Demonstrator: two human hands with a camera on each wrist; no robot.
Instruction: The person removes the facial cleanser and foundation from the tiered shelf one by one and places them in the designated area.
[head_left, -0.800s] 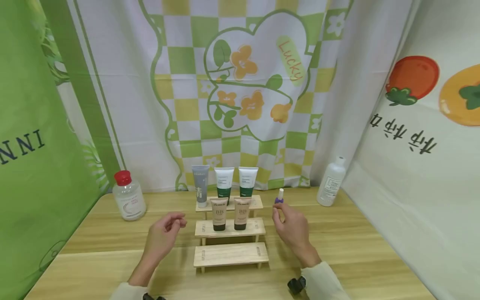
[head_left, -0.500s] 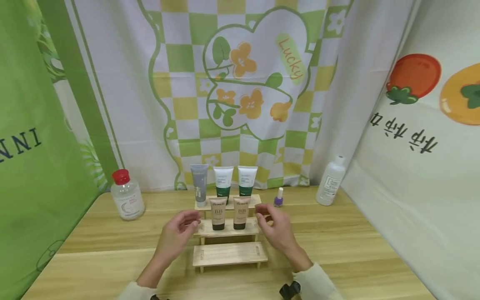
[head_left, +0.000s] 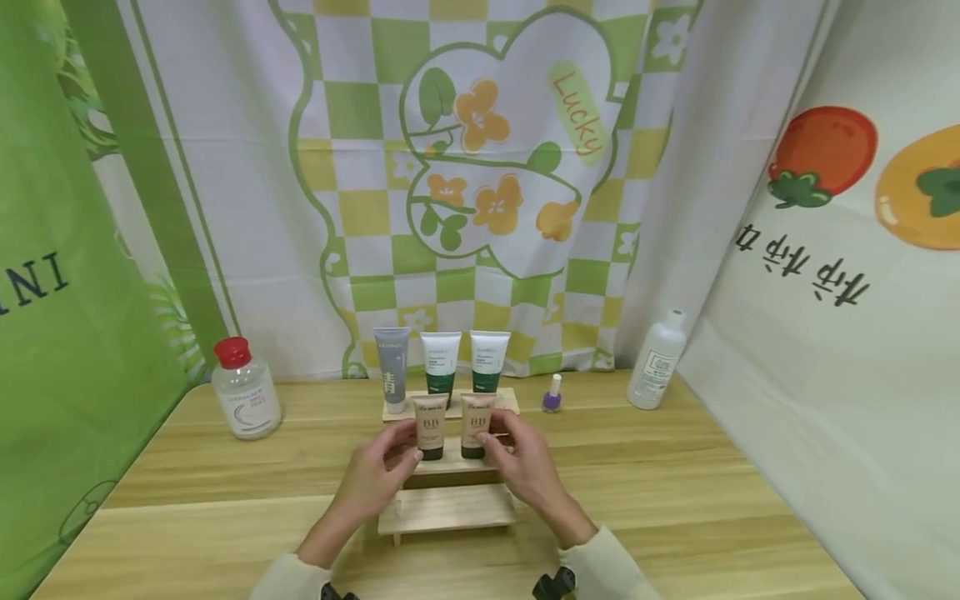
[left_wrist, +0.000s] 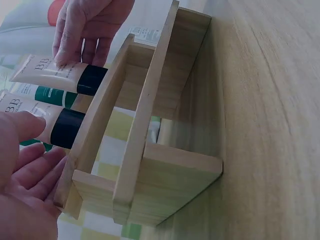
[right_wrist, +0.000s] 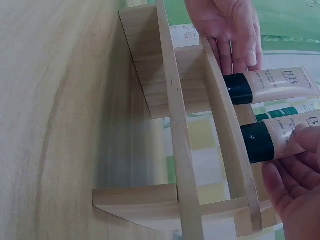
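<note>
Two beige BB cream tubes stand cap-down on the middle step of a small wooden tiered rack (head_left: 453,510). My right hand (head_left: 531,467) pinches the right BB cream tube (head_left: 476,417), its thumb on the front and fingers behind. Beside the left BB cream tube (head_left: 430,423), my left hand (head_left: 375,475) reaches in with spread fingers and an extended thumb. Seen from the right wrist, that left hand (right_wrist: 227,25) lies just off its tube (right_wrist: 282,86). A grey-blue tube (head_left: 392,367) and two white-and-green tubes (head_left: 441,358) stand on the top step behind.
A purple nail polish bottle (head_left: 552,400) stands right of the rack. Farther right is a white bottle (head_left: 657,362); a clear bottle with a red cap (head_left: 246,392) stands at the left. Patterned curtains (head_left: 360,167) enclose the wooden table (head_left: 675,500) at the back and sides.
My right hand has left the nail polish bottle and moved left onto the right BB cream tube. The left hand has come in rightward beside the other tube.
</note>
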